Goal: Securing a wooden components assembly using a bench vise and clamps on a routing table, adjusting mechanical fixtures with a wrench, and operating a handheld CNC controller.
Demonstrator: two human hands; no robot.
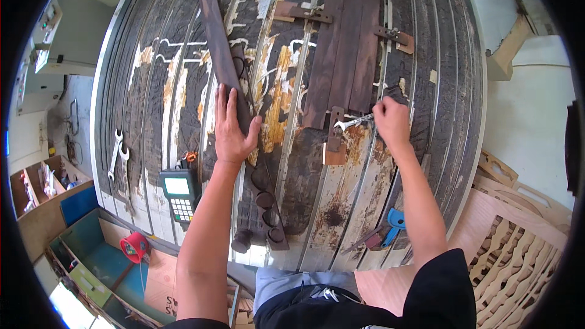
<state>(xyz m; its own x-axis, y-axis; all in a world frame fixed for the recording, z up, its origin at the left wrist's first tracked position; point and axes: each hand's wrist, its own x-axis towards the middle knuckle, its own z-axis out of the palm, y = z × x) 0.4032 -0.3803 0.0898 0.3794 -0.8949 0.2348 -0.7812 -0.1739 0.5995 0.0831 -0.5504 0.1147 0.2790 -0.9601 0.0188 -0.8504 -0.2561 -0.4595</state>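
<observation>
On the stained, slotted counter (131,94), the left hand (234,134) lies open on a dark wooden strip (218,36); the right hand (393,127) has fingers closed around an open-end wrench (356,122), near a clamp (334,138). Black letters mark a brown panel (159,277) beside.

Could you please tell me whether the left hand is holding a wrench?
No, the left hand rests on a dark wooden strip, while the right hand grips a wrench.

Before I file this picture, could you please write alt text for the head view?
The right hand holds a silver metal open-ended wrench at a dark brown bar by the near end of dark wooden boards. The left hand rests flat on a long dark brown wooden plank. Beneath lies a worn, grooved worktable, with a black handheld keypad controller at left.
</observation>
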